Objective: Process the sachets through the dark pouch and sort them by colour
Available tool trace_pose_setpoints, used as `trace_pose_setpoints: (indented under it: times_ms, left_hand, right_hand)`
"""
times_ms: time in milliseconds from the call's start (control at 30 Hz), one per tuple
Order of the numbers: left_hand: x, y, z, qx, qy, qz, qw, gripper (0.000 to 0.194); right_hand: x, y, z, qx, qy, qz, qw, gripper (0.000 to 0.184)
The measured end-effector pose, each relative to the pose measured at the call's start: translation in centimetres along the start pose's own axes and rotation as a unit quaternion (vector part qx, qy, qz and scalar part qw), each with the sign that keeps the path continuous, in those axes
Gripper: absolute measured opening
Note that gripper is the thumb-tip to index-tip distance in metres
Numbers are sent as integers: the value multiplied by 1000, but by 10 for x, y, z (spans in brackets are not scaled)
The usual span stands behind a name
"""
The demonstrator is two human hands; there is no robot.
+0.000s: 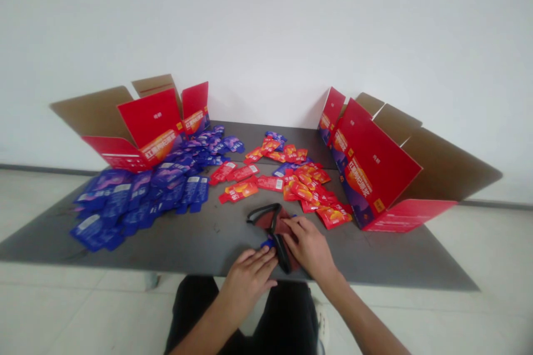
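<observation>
My left hand [249, 279] lies near the table's front edge with its fingers stretched out flat. Its fingertips touch a small blue packet [267, 243] and the black edge beside it. Across from it, my right hand [313, 248] has bent fingers closed on a reddish-brown piece with black trim [265, 221], which looks folded or hinged. Its exact kind is unclear, and my fingers cover part of it. A bit of blue also shows by the right fingertips. Red and orange sachets [331, 215] are spread just beyond that hand.
Many blue sachets [129, 194] are heaped on the left of the grey table [200, 244]. Open red cartons with raised flaps stand at the left [154, 121] and right [370, 166]. More red sachets [239, 190] lie mid-table. A white wall [266, 38] rises behind.
</observation>
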State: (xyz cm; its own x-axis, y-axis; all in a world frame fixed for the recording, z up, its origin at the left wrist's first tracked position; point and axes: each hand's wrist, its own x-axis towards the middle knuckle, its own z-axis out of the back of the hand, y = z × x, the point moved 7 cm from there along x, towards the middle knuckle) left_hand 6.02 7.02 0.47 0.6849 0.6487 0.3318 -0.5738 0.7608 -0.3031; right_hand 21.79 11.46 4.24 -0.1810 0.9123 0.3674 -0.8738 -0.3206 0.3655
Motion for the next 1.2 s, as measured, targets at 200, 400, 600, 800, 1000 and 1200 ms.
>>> trace_pose_setpoints:
  times_ms: [200, 400, 600, 800, 1000, 1200]
  left_hand:
    - [-1, 2, -3, -1, -1, -7, 1000, 44]
    - [1, 1, 1, -21, -4, 23, 1000, 17]
    - [-1, 2, 0, -15, -7, 2, 1000, 42]
    - [0, 1, 2, -20, -13, 7, 1000, 35]
    - [1, 1, 3, -32, -19, 29, 999, 14]
    - [7, 1, 11, -36, 15, 19, 999, 38]
  right_hand:
    - [12, -35, 38, -41, -69, -48, 996, 29]
    - [-5, 31, -6, 34, -6, 18, 999, 30]
    - [6, -40, 18, -46, -22, -53, 997, 28]
    - [7, -11, 36, -15, -92, -45, 995, 31]
    - [-5, 25, -13, 42, 3, 10, 999, 29]
    - [-1, -64, 39, -66, -61, -78, 993, 30]
